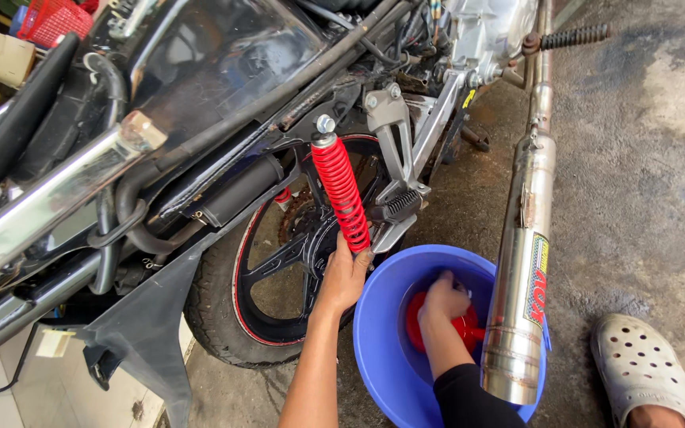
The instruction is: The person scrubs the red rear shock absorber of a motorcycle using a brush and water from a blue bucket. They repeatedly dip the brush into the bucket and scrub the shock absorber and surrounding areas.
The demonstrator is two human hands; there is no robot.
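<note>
My left hand [345, 277] grips the lower end of a red coil shock absorber [341, 190] mounted beside the motorcycle's rear wheel [267, 277]. My right hand [443, 297] reaches down into a blue plastic basin [378, 317] and rests on a red object [418, 325] lying inside it; what the fingers hold is hidden. The basin stands on the concrete floor right next to the wheel.
A chrome exhaust pipe [521, 277] lies loose across the basin's right rim. A grey clog on a foot [644, 368] stands at the lower right. The black rear fender [148, 317], the frame and a chrome grab rail [49, 198] fill the left side.
</note>
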